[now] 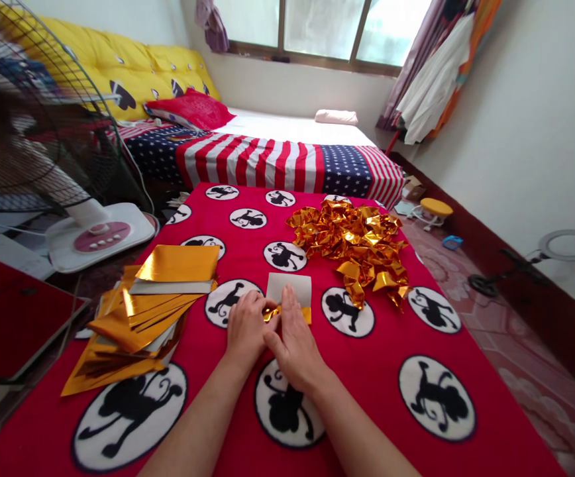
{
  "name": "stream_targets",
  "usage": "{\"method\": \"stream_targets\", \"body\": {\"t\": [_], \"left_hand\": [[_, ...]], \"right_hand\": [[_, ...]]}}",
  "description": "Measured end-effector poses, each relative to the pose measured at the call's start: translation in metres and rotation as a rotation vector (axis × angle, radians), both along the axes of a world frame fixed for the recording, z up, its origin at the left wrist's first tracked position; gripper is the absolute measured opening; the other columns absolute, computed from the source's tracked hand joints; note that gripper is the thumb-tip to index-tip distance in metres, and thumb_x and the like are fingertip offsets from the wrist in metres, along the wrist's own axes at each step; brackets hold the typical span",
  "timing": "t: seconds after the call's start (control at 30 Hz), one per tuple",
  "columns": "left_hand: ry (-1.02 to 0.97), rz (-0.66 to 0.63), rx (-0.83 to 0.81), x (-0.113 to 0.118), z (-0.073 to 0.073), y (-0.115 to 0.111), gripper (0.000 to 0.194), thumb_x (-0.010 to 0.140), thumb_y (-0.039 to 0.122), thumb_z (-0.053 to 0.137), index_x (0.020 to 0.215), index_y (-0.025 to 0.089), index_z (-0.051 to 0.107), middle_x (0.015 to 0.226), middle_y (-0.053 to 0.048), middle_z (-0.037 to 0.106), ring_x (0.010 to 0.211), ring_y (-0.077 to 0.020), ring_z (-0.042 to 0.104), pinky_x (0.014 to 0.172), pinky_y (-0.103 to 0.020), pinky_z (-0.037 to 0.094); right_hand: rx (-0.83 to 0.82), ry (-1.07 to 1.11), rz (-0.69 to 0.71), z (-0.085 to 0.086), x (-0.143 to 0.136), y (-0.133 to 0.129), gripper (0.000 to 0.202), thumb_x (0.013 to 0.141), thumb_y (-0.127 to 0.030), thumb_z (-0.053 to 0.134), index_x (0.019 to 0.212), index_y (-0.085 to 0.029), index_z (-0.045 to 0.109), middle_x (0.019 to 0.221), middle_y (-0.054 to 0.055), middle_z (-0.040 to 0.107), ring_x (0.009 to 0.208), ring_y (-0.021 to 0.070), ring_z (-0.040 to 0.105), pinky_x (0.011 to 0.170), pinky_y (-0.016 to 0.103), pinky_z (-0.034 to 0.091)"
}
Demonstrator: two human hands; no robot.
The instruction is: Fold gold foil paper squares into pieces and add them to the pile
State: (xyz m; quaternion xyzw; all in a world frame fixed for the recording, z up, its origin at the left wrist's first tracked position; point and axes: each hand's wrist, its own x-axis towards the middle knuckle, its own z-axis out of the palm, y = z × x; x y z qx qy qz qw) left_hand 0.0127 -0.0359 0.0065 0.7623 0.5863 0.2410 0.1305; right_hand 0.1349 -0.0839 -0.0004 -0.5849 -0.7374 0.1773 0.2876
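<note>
A small sheet of gold foil paper [298, 289], its pale grey side up and its near edge turned over to show gold, lies on the red cloth [367, 397] printed with black monkeys. My left hand [252, 329] has its fingers curled at the left end of the gold edge, on something I cannot make out. My right hand [295, 338] lies on the sheet with its fingers stretched out together, its thumb near my left hand. To the left is a stack of gold sheets [178, 263]; at the back right, a heap of folded gold pieces [352, 232].
A fan [101, 235] stands at the left beside a red board [14, 318]. Behind the cloth is a bed [277, 159] with a red pillow [193, 109]. On the floor at the right are a yellow stool [435, 207] and a ring light [570, 245].
</note>
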Motion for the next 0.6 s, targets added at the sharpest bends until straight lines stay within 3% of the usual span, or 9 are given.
{"method": "stream_targets", "body": {"t": [0.17,0.37,0.53,0.6], "left_hand": [[-0.045,-0.003,0.018,0.001,0.000,-0.001,0.013,0.075,0.034,0.069,0.082,0.024,0.069,0.088,-0.003,0.061,0.089,-0.0222,0.058,0.077,-0.033,0.043],[-0.071,-0.056,0.013,-0.006,0.000,0.002,0.006,0.079,0.026,0.065,0.080,0.023,0.069,0.086,-0.003,0.062,0.088,-0.0210,0.058,0.078,-0.033,0.044],[-0.033,0.030,0.154,-0.003,0.013,-0.007,0.013,0.084,0.020,0.056,0.083,0.022,0.069,0.088,-0.007,0.063,0.094,-0.0257,0.057,0.084,-0.041,0.044],[-0.127,-0.056,0.201,0.009,0.020,-0.016,0.019,0.088,0.021,0.051,0.093,0.022,0.070,0.101,-0.009,0.063,0.103,-0.0253,0.056,0.092,-0.041,0.044]], "right_hand": [[-0.063,-0.213,0.051,0.001,0.029,-0.010,0.077,0.094,-0.057,0.033,0.151,-0.010,0.013,0.157,0.015,0.014,0.146,0.0233,0.011,0.117,0.047,0.019],[-0.043,-0.416,0.025,0.006,0.048,-0.019,0.068,0.095,-0.051,0.037,0.149,-0.012,0.026,0.156,0.012,0.016,0.145,0.0257,0.014,0.115,0.052,0.018],[0.012,-0.436,-0.014,0.005,0.047,-0.021,0.068,0.091,-0.045,0.045,0.148,-0.013,0.028,0.155,0.013,0.021,0.144,0.0272,0.019,0.115,0.053,0.018],[0.027,-0.418,-0.017,0.001,0.046,-0.021,0.068,0.089,-0.042,0.047,0.148,-0.012,0.029,0.155,0.014,0.023,0.144,0.0285,0.020,0.114,0.054,0.017]]}}
